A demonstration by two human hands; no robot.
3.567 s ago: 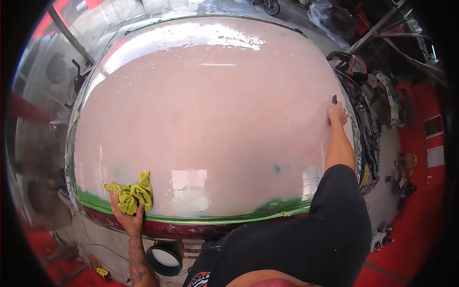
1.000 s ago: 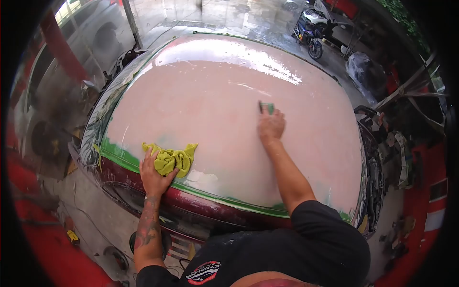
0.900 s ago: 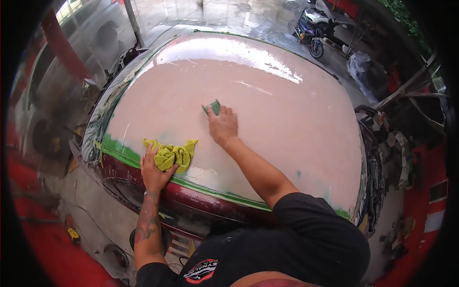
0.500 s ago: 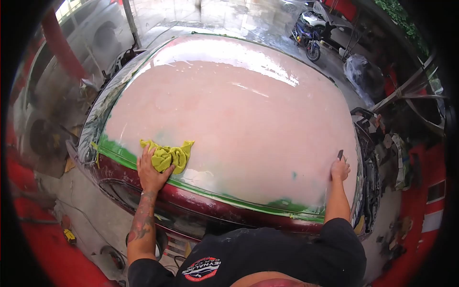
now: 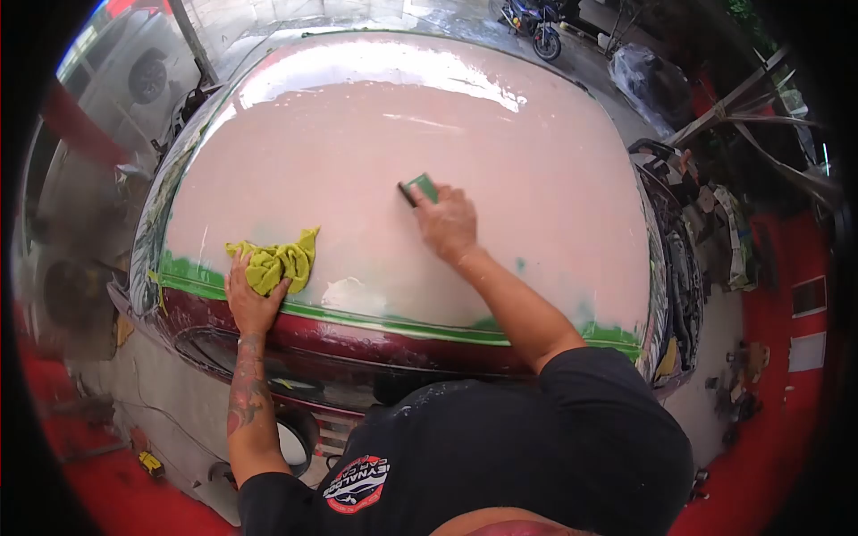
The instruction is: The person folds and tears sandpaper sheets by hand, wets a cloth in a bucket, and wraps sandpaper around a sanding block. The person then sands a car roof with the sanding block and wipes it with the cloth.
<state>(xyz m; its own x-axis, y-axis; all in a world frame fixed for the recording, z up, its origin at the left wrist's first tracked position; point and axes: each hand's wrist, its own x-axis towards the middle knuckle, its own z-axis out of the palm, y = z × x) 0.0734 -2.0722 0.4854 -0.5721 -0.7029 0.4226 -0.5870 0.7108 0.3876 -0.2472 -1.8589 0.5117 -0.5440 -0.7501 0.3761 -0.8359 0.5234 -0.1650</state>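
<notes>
A wide, wet pinkish car roof panel (image 5: 340, 170) fills the middle of the view, with green patches along its near edge. My left hand (image 5: 254, 302) is closed on a crumpled yellow-green cloth (image 5: 284, 261), pressed against the panel near its left front edge. Farther out, around the panel's middle, my right hand (image 5: 449, 225) grips a small green sanding block (image 5: 422, 187) with a dark edge. The block appears to lie against the surface; its underside is hidden.
Dark red bodywork (image 5: 357, 359) runs below the near edge. Plastic sheeting covers the left side. A white bucket (image 5: 293, 448) stands on the floor below. At the back right are a motorcycle (image 5: 539, 27) and a plastic-wrapped object (image 5: 645, 80).
My right hand has swept with the block from the panel's right side to its middle. My left hand stays on the cloth. The whole view has shifted a little.
</notes>
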